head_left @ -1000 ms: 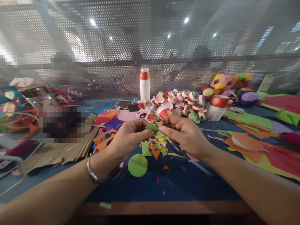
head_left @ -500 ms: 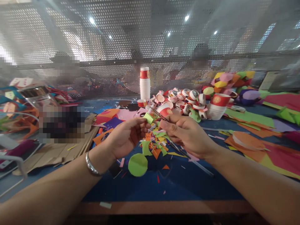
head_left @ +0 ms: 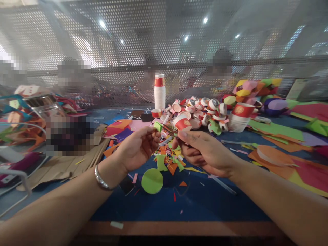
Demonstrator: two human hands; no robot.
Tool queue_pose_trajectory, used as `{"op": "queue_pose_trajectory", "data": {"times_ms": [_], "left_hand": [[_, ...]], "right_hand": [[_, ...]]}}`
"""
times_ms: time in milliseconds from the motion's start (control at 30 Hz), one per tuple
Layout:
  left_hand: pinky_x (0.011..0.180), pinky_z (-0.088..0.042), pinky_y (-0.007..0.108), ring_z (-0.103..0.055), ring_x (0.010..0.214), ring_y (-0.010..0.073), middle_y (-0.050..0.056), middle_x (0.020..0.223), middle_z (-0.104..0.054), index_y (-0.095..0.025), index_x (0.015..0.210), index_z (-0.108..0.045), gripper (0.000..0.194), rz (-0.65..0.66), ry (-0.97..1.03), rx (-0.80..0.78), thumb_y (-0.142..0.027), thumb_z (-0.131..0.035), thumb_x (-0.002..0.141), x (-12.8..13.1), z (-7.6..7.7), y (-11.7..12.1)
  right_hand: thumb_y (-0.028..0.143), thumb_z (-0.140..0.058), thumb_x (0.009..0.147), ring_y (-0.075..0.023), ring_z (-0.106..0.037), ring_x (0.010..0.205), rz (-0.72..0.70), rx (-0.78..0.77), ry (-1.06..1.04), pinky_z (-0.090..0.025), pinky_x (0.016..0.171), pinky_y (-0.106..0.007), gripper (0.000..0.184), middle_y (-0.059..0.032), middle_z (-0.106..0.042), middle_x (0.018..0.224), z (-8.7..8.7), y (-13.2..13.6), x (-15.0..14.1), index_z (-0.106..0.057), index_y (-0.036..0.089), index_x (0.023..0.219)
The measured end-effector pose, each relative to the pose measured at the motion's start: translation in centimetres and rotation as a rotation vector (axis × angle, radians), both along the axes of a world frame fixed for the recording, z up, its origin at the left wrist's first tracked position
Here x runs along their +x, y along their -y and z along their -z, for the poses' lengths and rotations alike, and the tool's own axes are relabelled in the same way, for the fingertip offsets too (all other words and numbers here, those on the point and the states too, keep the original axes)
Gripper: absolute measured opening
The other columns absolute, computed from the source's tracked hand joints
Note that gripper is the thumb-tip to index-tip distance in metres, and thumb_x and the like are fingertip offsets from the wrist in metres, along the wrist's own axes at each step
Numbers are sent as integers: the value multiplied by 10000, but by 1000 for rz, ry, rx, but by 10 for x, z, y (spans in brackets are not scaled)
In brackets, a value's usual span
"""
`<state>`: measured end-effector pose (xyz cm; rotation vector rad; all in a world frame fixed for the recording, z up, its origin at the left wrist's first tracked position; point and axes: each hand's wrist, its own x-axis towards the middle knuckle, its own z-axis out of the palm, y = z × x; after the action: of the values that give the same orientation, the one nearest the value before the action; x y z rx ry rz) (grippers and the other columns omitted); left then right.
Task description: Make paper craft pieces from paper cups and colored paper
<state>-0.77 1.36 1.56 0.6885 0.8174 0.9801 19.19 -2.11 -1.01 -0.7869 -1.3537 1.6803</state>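
Between thumb and fingers, my left hand (head_left: 139, 147) pinches a small folded piece of green paper (head_left: 158, 126). My right hand (head_left: 202, 150) is closed around a pair of scissors (head_left: 167, 128), whose blades point left and reach the green paper; whether they touch it I cannot tell. The handles are mostly hidden by my fingers. Below the hands, a green paper circle (head_left: 152, 181) lies flat on the blue tabletop (head_left: 205, 205). Paper scraps (head_left: 170, 159) in several colours are heaped just behind it.
A tall stack of paper cups (head_left: 160, 92) stands at the back. Right of it are a pile of cut cup pieces (head_left: 200, 109) and more stacked cups (head_left: 239, 118). Coloured paper sheets (head_left: 276, 153) lie right, cardboard (head_left: 64, 167) left. A clear jar (head_left: 47, 107) is at far left.
The green paper has shifted slightly up and left in my left hand, which has drawn apart from the right. My right hand has turned the scissors so their blades reach toward the paper.
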Motion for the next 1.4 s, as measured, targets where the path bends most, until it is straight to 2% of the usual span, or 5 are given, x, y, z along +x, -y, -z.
{"op": "queue_pose_trajectory", "data": {"times_ms": [967,1400], "left_hand": [[556,-529,127,-599,540,51,12,665,-627,-105,752,-608,302,-38,51,23,-93,-448,1009,2,-1,1],[521,-513,141,-577,532,56,19,669,-604,-102,730,-591,337,25,94,21,-97,-412,1015,1,1,2]], "right_hand": [[532,-612,966,-30,-132,440,9,-49,-37,-96,398,-193,433,93,-231,549,0,-2,0,-685,144,790],[532,-612,965,-27,-123,436,18,-58,-50,-86,391,-192,433,94,-232,537,1,-1,0,-693,145,788]]}}
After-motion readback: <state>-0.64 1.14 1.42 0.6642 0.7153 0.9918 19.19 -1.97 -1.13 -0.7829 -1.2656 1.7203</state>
